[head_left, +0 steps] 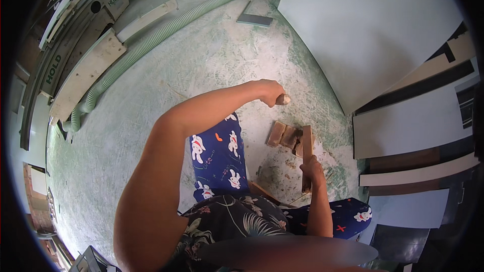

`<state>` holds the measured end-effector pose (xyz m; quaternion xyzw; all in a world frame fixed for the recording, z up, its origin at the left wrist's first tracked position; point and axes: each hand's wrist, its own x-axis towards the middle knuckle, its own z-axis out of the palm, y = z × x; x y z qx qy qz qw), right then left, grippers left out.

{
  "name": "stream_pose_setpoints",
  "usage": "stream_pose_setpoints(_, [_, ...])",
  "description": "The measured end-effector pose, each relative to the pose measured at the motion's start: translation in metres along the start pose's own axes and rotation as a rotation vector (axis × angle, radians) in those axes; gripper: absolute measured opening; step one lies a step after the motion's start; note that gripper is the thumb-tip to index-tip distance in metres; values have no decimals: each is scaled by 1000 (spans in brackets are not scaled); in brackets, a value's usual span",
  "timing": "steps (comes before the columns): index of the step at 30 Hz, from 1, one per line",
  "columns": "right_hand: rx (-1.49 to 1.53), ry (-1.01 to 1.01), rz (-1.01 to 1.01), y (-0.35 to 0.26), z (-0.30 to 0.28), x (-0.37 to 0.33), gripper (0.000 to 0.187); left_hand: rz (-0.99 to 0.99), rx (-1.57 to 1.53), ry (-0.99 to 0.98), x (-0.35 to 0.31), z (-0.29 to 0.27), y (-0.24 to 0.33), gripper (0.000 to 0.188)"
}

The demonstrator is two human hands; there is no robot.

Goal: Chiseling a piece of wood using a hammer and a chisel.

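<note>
My left hand is held up in front of me, closed around a thing with a pale round end. It looks like the butt of a wooden handle; its other end is hidden. Lower and to the right, my right hand grips a narrow brown wooden strip. The strip's far end stands against or over a short row of worn wooden blocks on the floor. Whether strip and blocks are joined I cannot tell. Small crumbs and dark patches lie around the blocks.
A corrugated green hose curves across the scuffed floor at the left, beside machine frames. Large pale panels lean at the right, with boards stacked nearer. A grey flat piece lies far ahead.
</note>
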<state>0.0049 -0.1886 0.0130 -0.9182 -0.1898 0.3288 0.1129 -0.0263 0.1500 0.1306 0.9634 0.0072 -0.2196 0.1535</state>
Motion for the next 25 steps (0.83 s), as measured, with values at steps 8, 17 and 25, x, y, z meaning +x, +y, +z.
stream_pose_setpoints(8, [45,-6,3,-1,3,-6,66,-48,167,-230,16,9,9,27])
stream_pose_setpoints(17, [46,-23,8,-4,5,-7,73,67,223,-377,-2,21,60,40])
stream_pose_setpoints(25, [41,-42,1,-2,7,-2,74,63,272,-424,4,20,55,40])
